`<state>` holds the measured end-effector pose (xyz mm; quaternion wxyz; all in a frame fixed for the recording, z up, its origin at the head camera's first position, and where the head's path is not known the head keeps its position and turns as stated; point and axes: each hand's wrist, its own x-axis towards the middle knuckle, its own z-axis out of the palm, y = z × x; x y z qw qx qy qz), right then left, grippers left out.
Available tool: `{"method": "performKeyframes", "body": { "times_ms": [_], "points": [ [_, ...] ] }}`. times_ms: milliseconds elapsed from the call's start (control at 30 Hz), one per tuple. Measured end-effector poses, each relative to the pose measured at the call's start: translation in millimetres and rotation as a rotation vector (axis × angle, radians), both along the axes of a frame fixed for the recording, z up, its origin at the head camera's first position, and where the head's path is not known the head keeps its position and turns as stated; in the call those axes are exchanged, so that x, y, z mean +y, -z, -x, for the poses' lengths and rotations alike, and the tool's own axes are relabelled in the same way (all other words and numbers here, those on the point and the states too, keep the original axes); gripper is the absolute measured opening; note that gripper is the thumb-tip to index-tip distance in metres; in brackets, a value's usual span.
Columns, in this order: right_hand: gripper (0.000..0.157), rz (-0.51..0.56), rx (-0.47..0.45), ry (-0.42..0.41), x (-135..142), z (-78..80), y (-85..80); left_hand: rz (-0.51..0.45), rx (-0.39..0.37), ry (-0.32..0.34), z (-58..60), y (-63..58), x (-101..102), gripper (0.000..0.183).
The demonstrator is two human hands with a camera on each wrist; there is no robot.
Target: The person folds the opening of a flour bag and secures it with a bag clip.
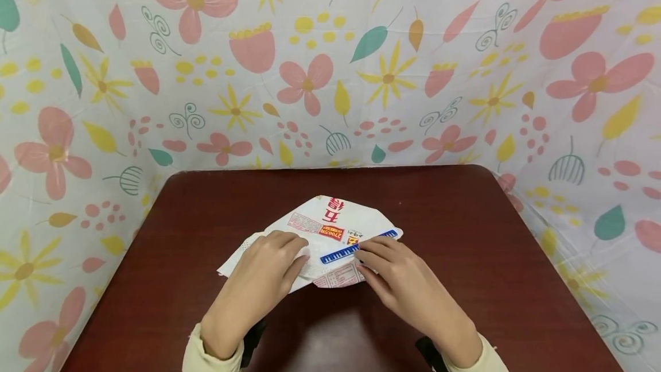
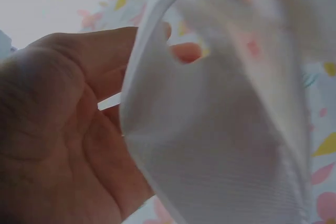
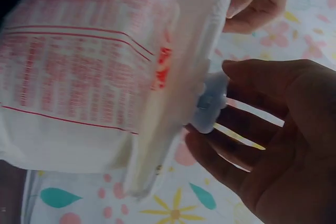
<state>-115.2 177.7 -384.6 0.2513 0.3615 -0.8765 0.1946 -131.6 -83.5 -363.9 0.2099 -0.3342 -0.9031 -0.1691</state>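
Note:
A white plastic bag [image 1: 310, 217] with red print leans between both hands above the dark table. Across it runs a long bag clip [image 1: 338, 254], blue with white marks and a pale rounded end. My left hand [image 1: 271, 260] holds the bag's loose left part between thumb and fingers; in the left wrist view the bag's white film [image 2: 205, 145] curves open, with fingertips partly behind it. My right hand [image 1: 397, 271] has its fingers at the clip's middle. In the right wrist view, the right thumb and fingertips [image 3: 197, 142] pinch a pale bluish knobbed part [image 3: 210, 103] beside the printed bag.
The dark red-brown table [image 1: 206, 200] has rounded far corners. A curtain [image 1: 330, 73] with flower and leaf prints stands behind it and along both sides. Pale sleeves [image 1: 212, 355] and dark wrist straps show at the bottom.

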Motion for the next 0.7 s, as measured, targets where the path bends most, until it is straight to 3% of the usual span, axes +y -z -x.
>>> {"method": "performKeyframes", "body": {
  "times_ms": [367,700],
  "points": [
    [0.035,-0.038,0.005,0.042,13.0,-6.6,33.4,-0.014,0.068,0.060,-0.2,41.5,2.7,0.024],
    [0.053,-0.053,-0.033,0.079,24.1,-20.1,56.8,-0.163,0.001,0.040,-1.1,81.2,16.8,0.036]
  ]
}}
